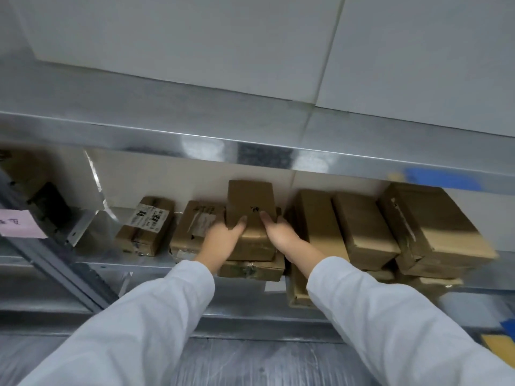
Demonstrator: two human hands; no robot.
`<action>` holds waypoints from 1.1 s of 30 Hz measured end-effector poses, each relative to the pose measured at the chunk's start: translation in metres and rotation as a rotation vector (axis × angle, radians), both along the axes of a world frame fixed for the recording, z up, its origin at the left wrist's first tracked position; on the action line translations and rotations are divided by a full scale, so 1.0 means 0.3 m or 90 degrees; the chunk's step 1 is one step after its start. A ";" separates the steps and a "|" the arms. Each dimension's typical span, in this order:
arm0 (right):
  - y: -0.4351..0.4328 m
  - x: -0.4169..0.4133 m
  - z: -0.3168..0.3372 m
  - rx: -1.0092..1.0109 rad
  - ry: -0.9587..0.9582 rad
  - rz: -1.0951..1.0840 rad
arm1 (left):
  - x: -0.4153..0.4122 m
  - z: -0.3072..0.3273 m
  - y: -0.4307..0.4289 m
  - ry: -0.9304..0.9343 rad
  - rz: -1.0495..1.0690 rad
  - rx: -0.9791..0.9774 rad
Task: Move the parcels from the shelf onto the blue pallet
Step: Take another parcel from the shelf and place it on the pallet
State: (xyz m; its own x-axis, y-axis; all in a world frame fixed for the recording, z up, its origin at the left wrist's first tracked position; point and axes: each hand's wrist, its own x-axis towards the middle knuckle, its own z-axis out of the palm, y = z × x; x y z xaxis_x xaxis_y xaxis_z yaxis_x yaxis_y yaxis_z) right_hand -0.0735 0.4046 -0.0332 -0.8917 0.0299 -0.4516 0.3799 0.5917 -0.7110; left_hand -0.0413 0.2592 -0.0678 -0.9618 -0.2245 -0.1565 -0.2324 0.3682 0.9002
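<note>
The left hand (pixel 223 238) and right hand (pixel 281 235) grip the top parcel (pixel 249 201) by opposite sides, fingers curled round it, seemingly to lift it level

A long, loose left sleeve (pixel 139 316) of pale grey-white cloth and a matching right sleeve (pixel 390 316) end in plain cuffs just behind the grip, leaving left hand (pixel 223 238) and right hand (pixel 281 232) bare.

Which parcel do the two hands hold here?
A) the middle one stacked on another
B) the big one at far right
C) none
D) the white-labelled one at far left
A: the left hand and right hand clasp the sides of the middle cardboard parcel, which rests on a flatter parcel.
</note>
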 end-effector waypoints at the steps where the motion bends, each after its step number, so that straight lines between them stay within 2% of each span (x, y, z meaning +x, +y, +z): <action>1: -0.002 -0.001 0.002 -0.010 -0.001 -0.011 | -0.002 0.000 0.001 0.004 0.007 0.004; 6: 0.011 0.033 0.039 -0.069 0.023 -0.021 | 0.044 0.043 0.008 0.000 0.024 0.035; 11: 0.068 0.128 0.103 -0.075 0.060 -0.007 | 0.155 0.128 0.052 0.013 0.057 0.052; 15: 0.148 0.242 0.182 -0.150 0.064 0.044 | 0.314 0.203 0.098 0.066 0.123 0.186; 17: 0.194 0.313 0.207 -0.199 0.038 0.073 | 0.419 0.242 0.131 0.079 0.143 0.211; 21: 0.275 0.473 0.244 -0.260 0.013 0.068 | 0.625 0.299 0.222 0.111 0.130 0.191; 25: 0.368 0.630 0.265 -0.352 -0.075 0.063 | 0.806 0.340 0.308 0.167 0.127 0.186; 28: 0.457 0.739 0.270 -0.368 -0.109 0.097 | 0.918 0.347 0.364 0.191 0.132 0.111; 33: 0.559 0.869 0.287 -0.406 -0.050 0.047 | 1.023 0.359 0.434 0.219 0.138 0.042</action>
